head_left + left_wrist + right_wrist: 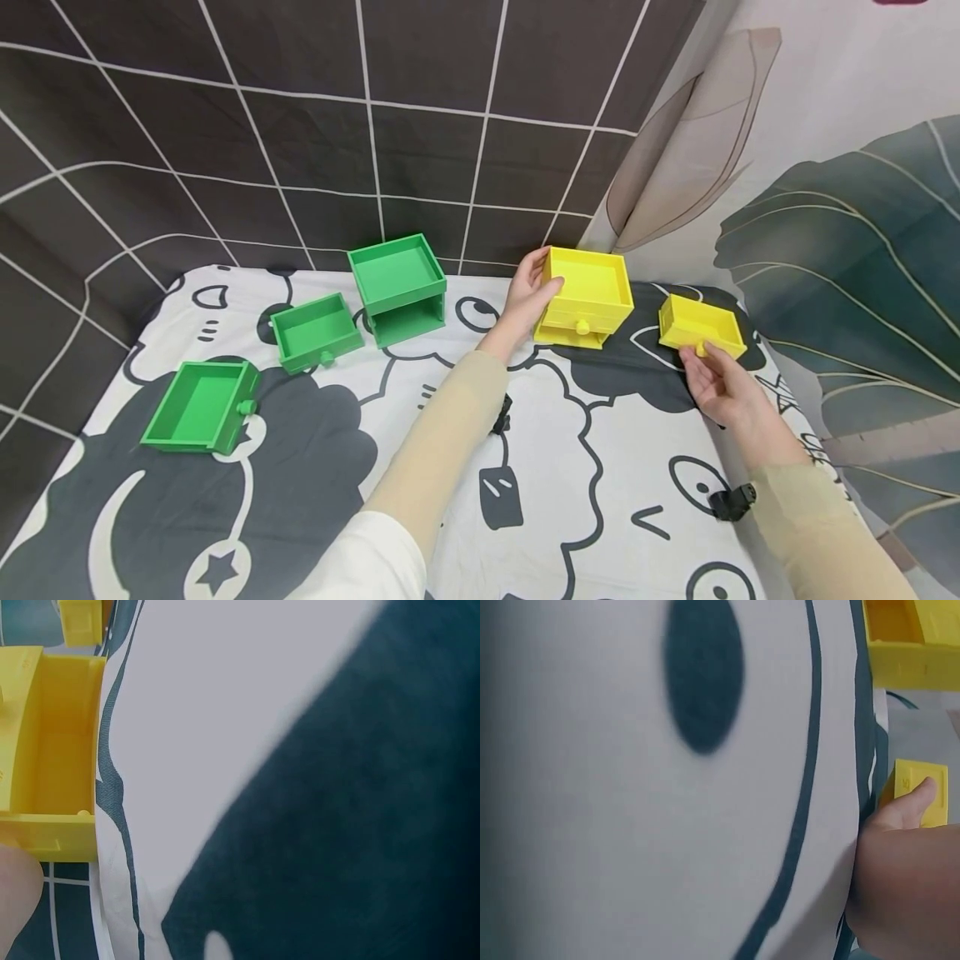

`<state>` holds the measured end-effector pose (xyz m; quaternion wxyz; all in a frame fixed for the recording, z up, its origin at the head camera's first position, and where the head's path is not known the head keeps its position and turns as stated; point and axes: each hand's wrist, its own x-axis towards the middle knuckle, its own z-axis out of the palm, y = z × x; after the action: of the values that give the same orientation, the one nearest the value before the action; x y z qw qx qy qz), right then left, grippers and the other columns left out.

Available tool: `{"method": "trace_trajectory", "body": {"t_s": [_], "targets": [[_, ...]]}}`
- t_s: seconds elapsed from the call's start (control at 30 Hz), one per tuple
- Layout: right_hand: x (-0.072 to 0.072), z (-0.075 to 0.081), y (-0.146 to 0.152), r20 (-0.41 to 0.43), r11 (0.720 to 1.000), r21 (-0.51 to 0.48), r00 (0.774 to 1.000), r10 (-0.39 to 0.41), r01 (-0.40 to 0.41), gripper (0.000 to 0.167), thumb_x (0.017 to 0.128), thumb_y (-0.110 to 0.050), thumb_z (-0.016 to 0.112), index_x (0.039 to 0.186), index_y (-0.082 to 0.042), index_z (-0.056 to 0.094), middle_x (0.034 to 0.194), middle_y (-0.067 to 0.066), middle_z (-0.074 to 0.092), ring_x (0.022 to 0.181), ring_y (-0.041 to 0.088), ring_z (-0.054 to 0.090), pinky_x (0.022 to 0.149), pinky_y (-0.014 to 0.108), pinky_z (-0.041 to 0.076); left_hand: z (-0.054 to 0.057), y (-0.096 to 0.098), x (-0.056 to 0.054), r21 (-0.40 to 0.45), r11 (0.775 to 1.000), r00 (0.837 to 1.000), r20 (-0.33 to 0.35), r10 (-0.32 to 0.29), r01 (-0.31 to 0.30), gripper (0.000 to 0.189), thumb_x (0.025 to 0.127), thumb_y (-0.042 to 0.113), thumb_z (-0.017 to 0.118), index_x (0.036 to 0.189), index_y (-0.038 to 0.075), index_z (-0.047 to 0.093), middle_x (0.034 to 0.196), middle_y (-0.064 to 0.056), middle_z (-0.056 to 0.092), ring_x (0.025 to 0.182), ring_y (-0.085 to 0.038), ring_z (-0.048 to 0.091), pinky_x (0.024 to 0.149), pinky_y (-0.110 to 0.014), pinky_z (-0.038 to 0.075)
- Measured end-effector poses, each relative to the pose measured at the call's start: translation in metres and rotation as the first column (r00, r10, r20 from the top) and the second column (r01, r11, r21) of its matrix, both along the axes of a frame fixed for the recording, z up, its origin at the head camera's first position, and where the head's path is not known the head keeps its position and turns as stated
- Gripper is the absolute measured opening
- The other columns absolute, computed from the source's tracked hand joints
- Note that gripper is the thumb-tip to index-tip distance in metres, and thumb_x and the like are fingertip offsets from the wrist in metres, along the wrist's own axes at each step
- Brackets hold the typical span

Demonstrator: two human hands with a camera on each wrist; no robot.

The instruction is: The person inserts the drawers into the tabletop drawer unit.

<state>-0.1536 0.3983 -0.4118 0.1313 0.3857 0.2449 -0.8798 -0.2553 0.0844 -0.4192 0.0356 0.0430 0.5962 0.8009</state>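
My left hand [527, 293] holds the left side of a small yellow drawer cabinet [592, 279], with the thumb over its top edge. A drawer with a round knob fills the cabinet's upper slot; the lower slot gapes open, as the left wrist view shows from the front of the cabinet [64, 735]. To the right, my right hand [723, 387] pinches the knobbed front of a loose yellow drawer [701, 323]. In the right wrist view the thumb lies against the front of that drawer [922, 784]; the other fingers are mostly hidden.
A green cabinet [401, 287] with an open front stands left of the yellow one. Two green drawers, one near it [315, 332] and another farther left [198, 408], lie on the patterned cloth [540, 467]. A dark gridded cloth [300, 142] rises behind.
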Motion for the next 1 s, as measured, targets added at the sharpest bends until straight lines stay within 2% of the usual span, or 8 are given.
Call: {"method": "trace_trajectory", "body": {"t_s": [0.4,0.63,1.0], "targets": [[0.026,0.004,-0.019,-0.03,0.999,-0.022,0.999,0.029,-0.029,0.019,0.1,-0.024,0.076,0.097,-0.006,0.075,0.098,0.008,0.083,0.095,0.016,0.081,0.097,0.018,0.062,0.0,-0.001,0.001,0.012,1.0,1.0,-0.008,-0.008,0.008,0.063,0.098,-0.003,0.061,0.157,0.008,0.045,0.162,-0.013,0.047,0.151,-0.027,0.047,0.129,-0.029,0.04],[0.036,0.006,-0.032,-0.042,0.999,-0.01,0.998,0.046,-0.046,0.016,0.1,-0.024,0.076,0.098,-0.007,0.074,0.1,0.008,0.083,0.096,0.015,0.081,0.097,0.019,0.062,-0.003,0.0,-0.001,0.018,1.0,1.0,-0.02,-0.011,0.011,0.063,0.097,-0.003,0.061,0.157,0.007,0.045,0.162,-0.013,0.046,0.151,-0.027,0.046,0.129,-0.029,0.04],[0.051,0.009,-0.047,-0.034,0.996,-0.03,0.996,0.077,-0.078,0.018,0.101,-0.025,0.073,0.098,-0.007,0.075,0.101,0.007,0.083,0.096,0.015,0.08,0.096,0.019,0.063,-0.002,-0.002,-0.001,-0.005,1.0,1.0,-0.018,-0.016,0.016,0.063,0.098,-0.001,0.062,0.158,0.009,0.045,0.162,-0.012,0.046,0.151,-0.026,0.046,0.128,-0.028,0.04]]}}
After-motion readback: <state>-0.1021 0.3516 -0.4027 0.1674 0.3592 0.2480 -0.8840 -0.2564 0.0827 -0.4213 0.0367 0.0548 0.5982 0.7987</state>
